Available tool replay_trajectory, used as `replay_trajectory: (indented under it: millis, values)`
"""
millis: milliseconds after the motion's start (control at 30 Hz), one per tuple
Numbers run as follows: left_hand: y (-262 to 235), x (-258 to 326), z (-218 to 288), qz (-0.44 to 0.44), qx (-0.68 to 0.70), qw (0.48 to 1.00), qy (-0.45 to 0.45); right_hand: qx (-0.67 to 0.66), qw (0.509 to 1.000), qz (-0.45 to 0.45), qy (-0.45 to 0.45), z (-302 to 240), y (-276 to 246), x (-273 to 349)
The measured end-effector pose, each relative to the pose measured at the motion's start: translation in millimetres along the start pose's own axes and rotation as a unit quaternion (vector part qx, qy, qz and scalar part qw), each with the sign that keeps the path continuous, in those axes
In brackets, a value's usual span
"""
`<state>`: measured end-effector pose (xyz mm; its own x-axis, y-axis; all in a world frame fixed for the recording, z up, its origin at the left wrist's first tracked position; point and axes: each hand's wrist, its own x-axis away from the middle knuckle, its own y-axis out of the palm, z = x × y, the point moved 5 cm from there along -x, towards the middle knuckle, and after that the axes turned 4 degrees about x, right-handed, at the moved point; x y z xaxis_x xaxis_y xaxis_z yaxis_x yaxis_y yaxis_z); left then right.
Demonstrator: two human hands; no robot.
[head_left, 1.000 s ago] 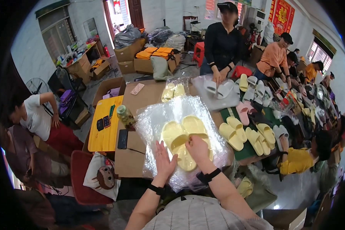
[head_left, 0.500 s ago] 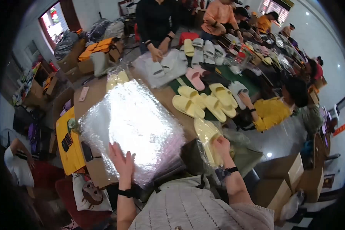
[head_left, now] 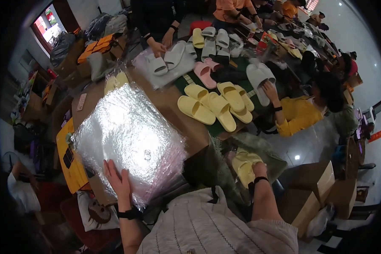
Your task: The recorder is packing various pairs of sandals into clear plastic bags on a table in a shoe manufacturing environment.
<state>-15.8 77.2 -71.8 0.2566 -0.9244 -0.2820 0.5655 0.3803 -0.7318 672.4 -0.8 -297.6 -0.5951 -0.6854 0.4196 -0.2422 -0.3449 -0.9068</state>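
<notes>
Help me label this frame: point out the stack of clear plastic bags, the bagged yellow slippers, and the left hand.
stack of clear plastic bags (head_left: pixel 127 131), head view, shiny middle.
bagged yellow slippers (head_left: pixel 244 167), head view, upper slipper.
left hand (head_left: pixel 118 181), head view, back of hand.

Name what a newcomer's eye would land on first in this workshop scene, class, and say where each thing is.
First, the big shiny stack of clear plastic bags gleaming on the brown table at centre left, with the person's left hand flat on its near edge. Next, the yellow slippers laid out on the green mat beyond it. To the lower right, the right hand lowers a bagged yellow pair beside the table.
</notes>
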Motion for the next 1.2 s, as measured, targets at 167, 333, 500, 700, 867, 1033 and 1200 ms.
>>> replay_trajectory:
  millis: [167,333,500,700,867,1033,1200]
  values:
    - [-10,5,-6,0.03,0.003,1.0,-0.002,-0.184,0.982,-0.032,0.028,-99,-46,-34]
    - [-7,4,-2,0.03,0.016,0.999,0.009,-0.181,0.956,0.095,-0.211,-202,-91,-73]
    - [-2,-1,8,0.036,0.049,0.998,0.002,-0.194,0.944,0.099,-0.249,-270,-112,-126]
    - [0,-8,25,0.02,0.028,0.999,-0.019,-0.531,0.829,-0.151,-0.083,-309,-109,-162]
    - [-12,0,22,0.038,-0.018,0.999,-0.002,-0.679,0.694,-0.092,-0.222,-355,-171,-94]
    - [-9,2,14,0.049,-0.025,0.998,0.012,-0.685,0.663,-0.093,-0.288,-359,-265,-7]
    - [-7,-1,19,0.05,-0.025,0.998,0.008,-0.709,0.588,-0.073,-0.383,-355,-335,93]
